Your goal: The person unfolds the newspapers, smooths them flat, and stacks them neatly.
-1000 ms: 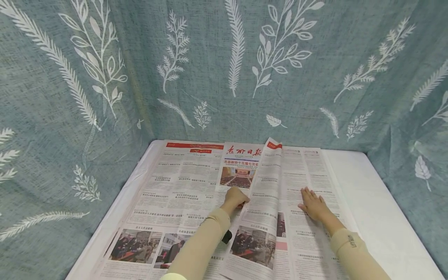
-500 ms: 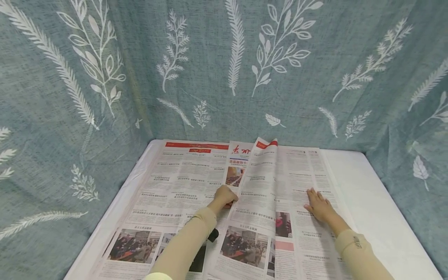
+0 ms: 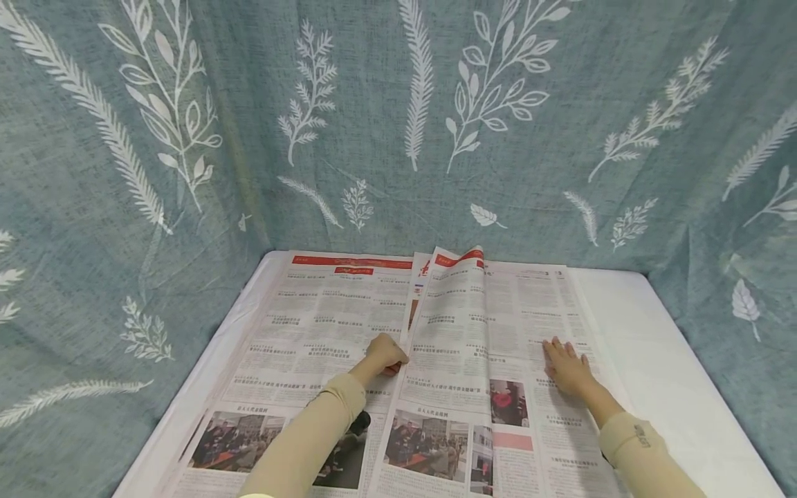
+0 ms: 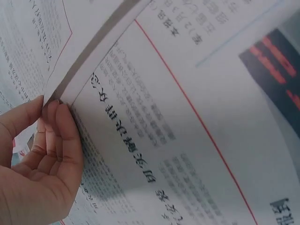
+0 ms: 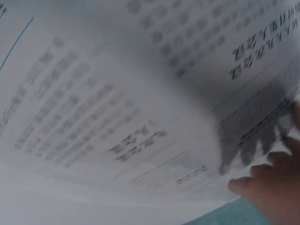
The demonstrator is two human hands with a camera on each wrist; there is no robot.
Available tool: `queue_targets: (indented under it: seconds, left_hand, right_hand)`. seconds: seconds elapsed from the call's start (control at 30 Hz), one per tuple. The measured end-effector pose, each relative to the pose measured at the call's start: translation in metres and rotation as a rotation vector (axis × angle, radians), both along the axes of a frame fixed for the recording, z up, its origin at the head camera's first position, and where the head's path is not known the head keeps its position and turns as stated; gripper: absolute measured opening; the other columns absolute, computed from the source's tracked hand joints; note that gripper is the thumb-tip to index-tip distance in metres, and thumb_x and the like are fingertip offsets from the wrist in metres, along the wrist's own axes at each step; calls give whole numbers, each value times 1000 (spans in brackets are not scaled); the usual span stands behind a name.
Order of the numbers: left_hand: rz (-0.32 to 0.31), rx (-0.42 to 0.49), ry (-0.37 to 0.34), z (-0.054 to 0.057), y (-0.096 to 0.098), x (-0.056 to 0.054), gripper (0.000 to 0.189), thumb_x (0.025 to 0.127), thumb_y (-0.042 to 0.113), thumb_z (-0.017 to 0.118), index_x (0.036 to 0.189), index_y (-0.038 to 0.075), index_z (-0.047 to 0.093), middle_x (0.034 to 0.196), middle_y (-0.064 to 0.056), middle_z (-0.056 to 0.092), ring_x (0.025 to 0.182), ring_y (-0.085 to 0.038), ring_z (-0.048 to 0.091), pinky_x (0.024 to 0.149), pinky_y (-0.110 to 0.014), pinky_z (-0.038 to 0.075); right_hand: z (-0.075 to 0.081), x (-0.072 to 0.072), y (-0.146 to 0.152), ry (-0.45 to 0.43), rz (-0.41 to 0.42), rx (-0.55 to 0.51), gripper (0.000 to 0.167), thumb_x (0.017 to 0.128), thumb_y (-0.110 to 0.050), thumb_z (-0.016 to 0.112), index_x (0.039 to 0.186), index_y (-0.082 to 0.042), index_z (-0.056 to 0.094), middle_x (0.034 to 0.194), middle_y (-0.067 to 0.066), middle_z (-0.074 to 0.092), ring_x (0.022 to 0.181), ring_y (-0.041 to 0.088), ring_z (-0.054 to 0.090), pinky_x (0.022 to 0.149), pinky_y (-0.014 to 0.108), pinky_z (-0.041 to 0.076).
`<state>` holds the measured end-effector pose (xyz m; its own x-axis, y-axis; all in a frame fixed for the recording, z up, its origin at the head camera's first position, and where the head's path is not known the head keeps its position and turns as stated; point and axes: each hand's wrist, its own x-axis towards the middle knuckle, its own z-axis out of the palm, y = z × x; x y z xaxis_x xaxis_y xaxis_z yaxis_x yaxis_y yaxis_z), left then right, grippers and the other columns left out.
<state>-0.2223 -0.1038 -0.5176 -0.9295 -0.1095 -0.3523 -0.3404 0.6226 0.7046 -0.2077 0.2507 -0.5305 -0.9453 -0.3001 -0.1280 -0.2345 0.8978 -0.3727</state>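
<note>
A wide newspaper [image 3: 336, 318] lies spread out, with one page [image 3: 445, 325] lifted and folded over toward the left. My left hand [image 3: 384, 353] pinches the left edge of that page. In the left wrist view, the thumb and curled fingers of the left hand [image 4: 47, 154] hold the page edge, and print shows on the raised sheet [image 4: 154, 117]. My right hand [image 3: 568, 368] rests flat on the right part of the newspaper, fingers spread. The right wrist view shows the right hand [image 5: 272, 178] with its fingertips on the printed sheet [image 5: 117, 108].
The newspaper lies on a white table [image 3: 654, 360], whose surface shows along the right side and in a strip at the left. A blue-green curtain [image 3: 373, 124] with white leaf patterns hangs behind the table and at both sides.
My left hand has moved left, drawing the page edge with it, so the page covers more of the front-page heading and picture. The right hand stays flat, shifted slightly right.
</note>
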Motion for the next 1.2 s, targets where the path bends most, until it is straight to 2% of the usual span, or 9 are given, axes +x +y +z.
queue_targets:
  seconds: [0.1, 0.23, 0.43, 0.63, 0.8, 0.97, 1.07, 1.13, 1.2]
  left_hand:
    - [5, 7, 6, -3, 0, -1, 11, 77, 3, 71, 74, -7, 68, 55, -8, 59, 48, -14, 57, 50, -26, 55]
    - [14, 60, -4, -2, 0, -2, 11, 79, 2, 71, 79, -9, 68, 58, -7, 59, 48, -14, 56, 51, -25, 55]
    - [21, 143, -29, 2, -12, 1, 12, 80, 0, 69, 84, -10, 66, 57, -4, 55, 46, -10, 53, 50, -22, 54]
    - [37, 128, -17, 2, -30, 4, 10, 79, -1, 69, 80, -10, 66, 53, -3, 54, 43, -9, 52, 48, -21, 53]
    - [27, 107, -16, 1, -47, 4, 8, 77, -1, 68, 77, -9, 66, 54, -3, 55, 44, -10, 53, 50, -23, 54]
    - [19, 42, -24, 0, -67, 4, 10, 76, -1, 70, 80, -9, 64, 55, -3, 55, 47, -11, 54, 52, -23, 55]
    - [3, -48, -18, 5, -75, 6, 13, 76, -1, 70, 82, -11, 64, 58, -7, 58, 49, -12, 55, 53, -24, 55]
    - [-34, -135, 8, 11, -76, 8, 23, 76, 2, 70, 91, -13, 63, 70, -13, 63, 58, -18, 60, 60, -27, 57]
    - [-100, -224, 67, 18, -72, 9, 42, 75, 9, 74, 107, -14, 59, 93, -22, 64, 79, -29, 62, 75, -35, 57]
  right_hand:
    - [-3, 2, -15, 4, 53, -18, 65, 95, -29, 52, 142, 8, 27, 147, 37, 16, 131, 62, 11, 98, 78, 11]
    - [-3, 5, -25, -36, 50, -33, 79, 90, -44, 57, 145, 3, 25, 150, 33, 13, 133, 62, 7, 100, 78, 7]
    - [-4, 4, -17, -4, 27, -25, 79, 88, -41, 61, 144, 2, 27, 150, 32, 15, 134, 61, 7, 100, 78, 7]
    - [-11, 3, -9, -4, 27, -21, 79, 87, -44, 61, 144, 1, 28, 150, 32, 16, 133, 61, 8, 100, 78, 9]
    - [-11, 4, -7, -9, 20, -28, 80, 87, -45, 61, 144, 0, 28, 150, 32, 16, 134, 61, 8, 100, 78, 8]
    - [-11, 5, -8, -9, 17, -31, 80, 87, -44, 62, 144, 0, 28, 150, 31, 16, 134, 60, 8, 101, 78, 7]
    - [-10, 5, -9, -7, 21, -35, 80, 86, -44, 62, 143, 1, 28, 150, 32, 16, 133, 61, 8, 100, 78, 8]
    - [-9, 5, -10, -6, 21, -37, 80, 86, -43, 63, 143, 2, 28, 149, 33, 16, 133, 62, 9, 99, 78, 9]
    - [-8, 5, -10, -7, 20, -38, 81, 85, -44, 63, 142, 3, 29, 149, 34, 16, 132, 63, 9, 99, 79, 10]
